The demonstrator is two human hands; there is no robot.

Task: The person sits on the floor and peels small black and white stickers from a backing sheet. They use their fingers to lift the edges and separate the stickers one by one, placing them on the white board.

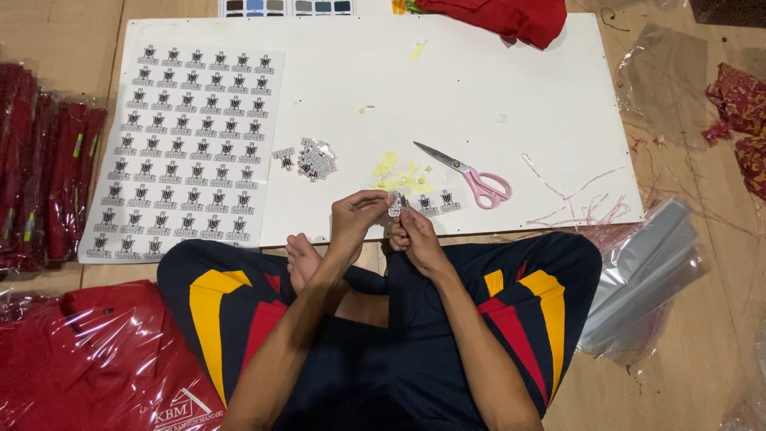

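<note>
Wood floor under us, with a white board (479,88) across our lap's edge. We've got a tiny black-and-white sticker (396,204) pinched between both hands just above the board's near edge: left hand (357,217) and right hand (415,235) fingers closed on it. Pink scissors (471,177), yellow scraps (396,174) and a sticker sheet (185,148) lie on the board.

Pink scissors (477,180), red bagged shirts (96,367)

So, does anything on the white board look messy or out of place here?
Yes: yellow paper scraps lie scattered beside the pink-handled scissors, and thin pink strips trail off the white board edge. Nothing looks damaged.
</note>
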